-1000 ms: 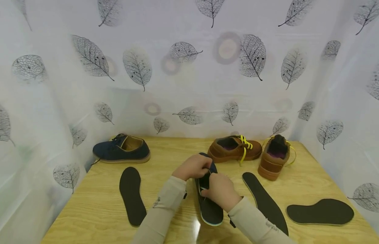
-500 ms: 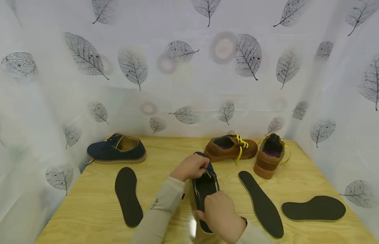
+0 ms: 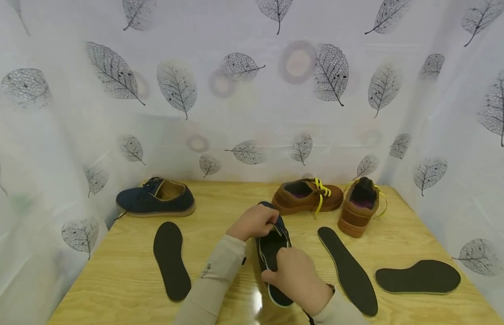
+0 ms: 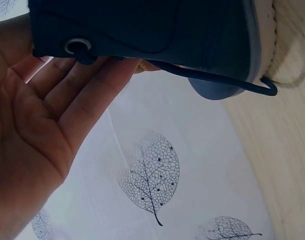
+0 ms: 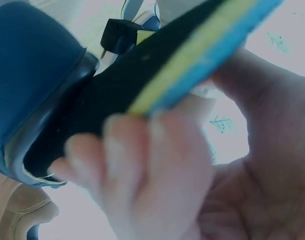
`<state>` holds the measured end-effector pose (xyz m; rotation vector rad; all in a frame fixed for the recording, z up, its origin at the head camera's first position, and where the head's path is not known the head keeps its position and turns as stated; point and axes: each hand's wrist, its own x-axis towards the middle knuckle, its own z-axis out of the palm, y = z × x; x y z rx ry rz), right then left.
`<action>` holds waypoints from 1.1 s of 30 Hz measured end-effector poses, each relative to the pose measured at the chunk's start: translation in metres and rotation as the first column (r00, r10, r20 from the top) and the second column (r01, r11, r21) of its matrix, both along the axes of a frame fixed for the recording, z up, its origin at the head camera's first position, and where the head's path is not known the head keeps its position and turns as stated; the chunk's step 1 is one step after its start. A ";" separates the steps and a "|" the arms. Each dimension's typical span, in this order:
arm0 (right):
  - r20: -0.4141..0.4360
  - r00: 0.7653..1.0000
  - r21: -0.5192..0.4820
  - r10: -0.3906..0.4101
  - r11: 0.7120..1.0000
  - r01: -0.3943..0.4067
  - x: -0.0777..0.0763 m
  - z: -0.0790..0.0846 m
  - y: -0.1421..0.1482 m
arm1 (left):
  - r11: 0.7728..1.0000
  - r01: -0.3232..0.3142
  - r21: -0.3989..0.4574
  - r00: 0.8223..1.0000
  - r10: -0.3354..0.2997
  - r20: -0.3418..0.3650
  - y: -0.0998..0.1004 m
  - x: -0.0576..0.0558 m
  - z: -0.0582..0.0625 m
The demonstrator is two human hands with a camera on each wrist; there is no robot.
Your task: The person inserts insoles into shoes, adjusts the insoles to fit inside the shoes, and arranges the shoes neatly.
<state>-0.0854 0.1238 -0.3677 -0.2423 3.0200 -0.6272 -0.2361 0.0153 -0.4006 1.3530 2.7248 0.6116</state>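
Note:
In the middle of the table, a navy lace-up shoe [image 4: 142,25] points away from me with its opening upward. My left hand [image 3: 252,222] holds it at the front of the opening; in the left wrist view the fingers are tucked behind the eyelet edge. A black insole [image 3: 279,295] with a yellow and blue edge lies partly inside the shoe, its near end sticking out behind. My right hand [image 3: 296,277] pinches this insole [image 5: 122,80] between thumb and fingers near the heel. The far end of the insole is hidden in the shoe.
Another navy shoe [image 3: 170,207] stands at the back left. Two brown shoes with yellow laces, one sideways [image 3: 288,204] and one pointing away [image 3: 353,221], are at the back right. Loose black insoles lie left [image 3: 170,262], right [image 3: 349,271] and far right [image 3: 418,276].
My right hand has drawn back from the shoe's opening to the insole's near end, then shifted slightly forward. The left hand keeps its hold on the shoe.

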 end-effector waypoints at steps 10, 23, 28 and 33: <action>-0.032 0.999 -0.069 -0.013 0.998 0.011 -0.016 0.000 0.006 | 1.000 -0.001 -0.016 1.000 0.000 -0.011 0.000 -0.002 0.001; -0.052 0.998 -0.078 -0.018 0.997 0.014 -0.038 -0.011 0.008 | 1.000 -0.001 -0.018 1.000 0.001 -0.019 0.000 -0.001 0.001; -0.069 0.997 -0.039 -0.018 0.999 0.015 -0.029 -0.011 0.002 | 1.000 -0.001 -0.017 1.000 0.001 -0.021 0.000 -0.002 0.000; -0.158 0.987 0.090 0.035 0.996 -0.021 -0.013 -0.015 -0.003 | 1.000 0.002 -0.012 1.000 -0.003 -0.028 0.000 -0.003 -0.001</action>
